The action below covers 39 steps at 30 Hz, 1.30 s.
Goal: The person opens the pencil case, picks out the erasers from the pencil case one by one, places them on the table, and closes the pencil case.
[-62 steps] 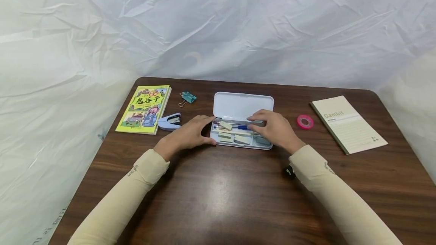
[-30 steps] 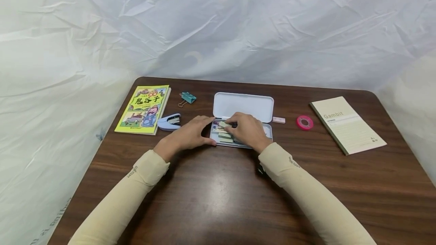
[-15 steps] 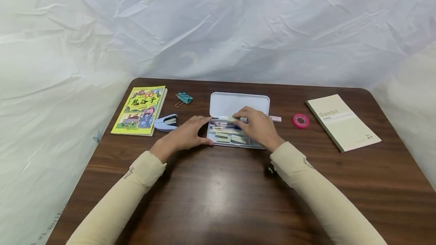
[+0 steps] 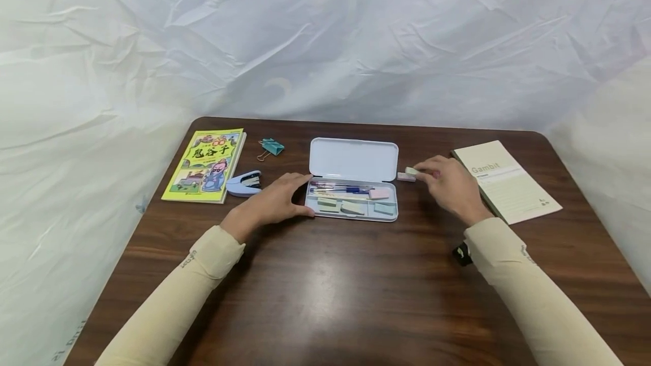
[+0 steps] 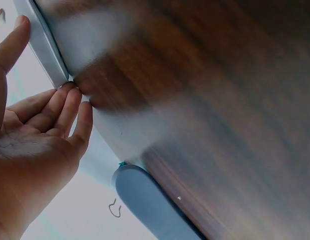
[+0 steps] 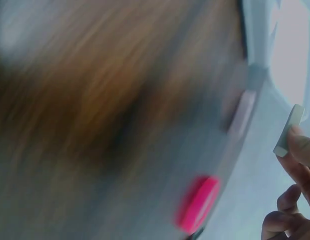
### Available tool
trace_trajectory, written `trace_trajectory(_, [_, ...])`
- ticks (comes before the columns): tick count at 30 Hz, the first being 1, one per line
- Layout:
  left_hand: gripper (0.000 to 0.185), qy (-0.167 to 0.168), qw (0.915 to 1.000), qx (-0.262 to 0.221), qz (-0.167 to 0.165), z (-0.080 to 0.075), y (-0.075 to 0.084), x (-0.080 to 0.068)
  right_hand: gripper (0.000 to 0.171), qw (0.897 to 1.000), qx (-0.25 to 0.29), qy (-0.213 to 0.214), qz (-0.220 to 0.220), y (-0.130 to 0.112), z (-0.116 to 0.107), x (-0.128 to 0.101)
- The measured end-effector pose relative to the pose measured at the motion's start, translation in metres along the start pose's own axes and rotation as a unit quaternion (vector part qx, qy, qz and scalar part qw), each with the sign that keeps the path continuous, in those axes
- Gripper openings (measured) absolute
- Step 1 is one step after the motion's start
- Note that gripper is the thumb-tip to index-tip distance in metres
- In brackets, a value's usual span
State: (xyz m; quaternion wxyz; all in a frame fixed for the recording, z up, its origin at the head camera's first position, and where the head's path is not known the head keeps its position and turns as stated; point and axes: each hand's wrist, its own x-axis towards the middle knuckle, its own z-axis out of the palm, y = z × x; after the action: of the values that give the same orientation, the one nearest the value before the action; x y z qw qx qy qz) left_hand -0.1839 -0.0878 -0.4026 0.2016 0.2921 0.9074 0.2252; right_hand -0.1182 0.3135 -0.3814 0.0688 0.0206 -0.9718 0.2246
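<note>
The green eraser (image 4: 411, 170) sits pinched in the right hand's (image 4: 450, 187) grip, held by the fingertips just above the surface (image 4: 325, 275), right of the case (image 4: 353, 194) and beside its lid's right end. In the right wrist view the eraser (image 6: 288, 131) shows as a pale slab nipped at one edge by a fingertip (image 6: 301, 147), the other fingers curled below. A pink eraser (image 4: 405, 177) lies on the surface just under and left of the held one, touching or nearly touching the case's corner; the blur in the wrist view leaves that unclear.

The case lies open, lid (image 4: 353, 160) flat behind the tray. In the tray lie pens (image 4: 342, 188) along the back, another pink eraser (image 4: 378, 194) at their right, and several pale green and yellow blocks (image 4: 352, 207) along the front.

The left hand (image 4: 268, 203) rests flat on the surface, fingers straight and relaxed, fingertips against the tray's left end; the left wrist view shows those fingers (image 5: 64, 107) touching the case's edge (image 5: 44, 42).

A stapler (image 4: 244, 183) lies just left of that hand, a yellow book (image 4: 205, 164) beyond it, a teal clip (image 4: 271, 147) behind. Right of the right hand lies a notebook (image 4: 508, 181). Pink tape (image 6: 197, 204) shows in the right wrist view only, near the right hand.
</note>
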Motion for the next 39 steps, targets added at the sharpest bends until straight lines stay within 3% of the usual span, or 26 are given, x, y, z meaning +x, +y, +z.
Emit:
trace_trajectory(10, [0.098, -0.002, 1.0, -0.003, 0.001, 0.001, -0.001, 0.0, 0.023, 1.0, -0.015, -0.005, 0.026, 0.03, 0.006, -0.005])
trace_trajectory(39, [0.096, 0.002, 0.9999, -0.003, 0.01, -0.001, -0.001, 0.0, 0.024, 0.999, -0.012, -0.018, 0.044, 0.04, 0.01, -0.002])
